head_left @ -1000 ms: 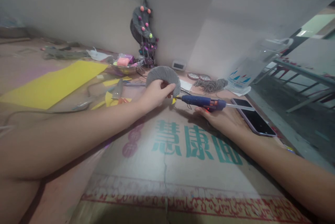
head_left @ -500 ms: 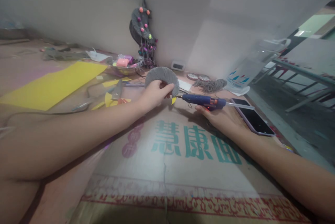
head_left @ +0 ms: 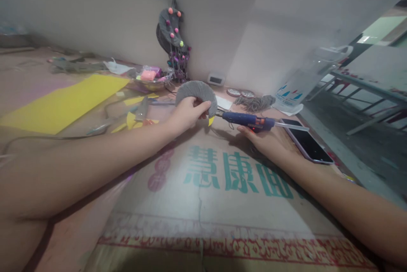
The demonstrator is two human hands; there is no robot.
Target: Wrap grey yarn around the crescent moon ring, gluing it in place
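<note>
My left hand (head_left: 192,112) is closed on a grey yarn-wrapped crescent (head_left: 197,90), held up over the printed sheet. A small yellow piece (head_left: 211,120) shows at the crescent's lower right end, just below my fingertips. In my right hand (head_left: 254,134) is a blue hot glue gun (head_left: 243,119), lying level with its nozzle pointing left at that end of the crescent. Whether the nozzle touches it I cannot tell. A clear glue stick (head_left: 291,125) juts from the gun's back, and a small red light glows on its side.
A printed sack-like sheet (head_left: 178,208) covers the near table. Yellow sheet (head_left: 70,102) and scraps lie left. A finished yarn moon with pompoms (head_left: 168,30) hangs against the wall. Grey yarn (head_left: 256,103), a phone (head_left: 310,142) and a white bag (head_left: 291,94) are on the right.
The glue gun's nozzle has shifted very slightly right and up at the crescent's end. Both hands keep their holds and have hardly moved.
</note>
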